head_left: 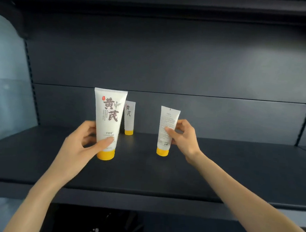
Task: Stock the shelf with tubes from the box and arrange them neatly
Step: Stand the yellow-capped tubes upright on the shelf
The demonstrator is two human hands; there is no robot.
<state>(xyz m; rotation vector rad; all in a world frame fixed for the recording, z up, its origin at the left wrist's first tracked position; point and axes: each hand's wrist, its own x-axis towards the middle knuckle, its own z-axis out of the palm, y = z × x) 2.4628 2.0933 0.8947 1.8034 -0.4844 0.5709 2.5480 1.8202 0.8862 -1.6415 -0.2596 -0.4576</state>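
Observation:
Three white tubes with orange caps stand cap-down on the dark shelf (218, 167). My left hand (79, 146) grips the nearest tube (108, 115) around its lower part, thumb across the front; its brown lettering faces me. Behind it, close to the back wall, a second tube (129, 117) stands free with its label forward. To the right, my right hand (184, 137) pinches a third tube (167, 124) at mid height, its small-print back side toward me. The box is not in view.
The shelf's back panel (171, 62) is dark and an upper shelf (158, 3) hangs overhead. A pale wall (1, 84) closes the left side. Below the shelf's front edge (141, 201) lies a dark space with unclear objects.

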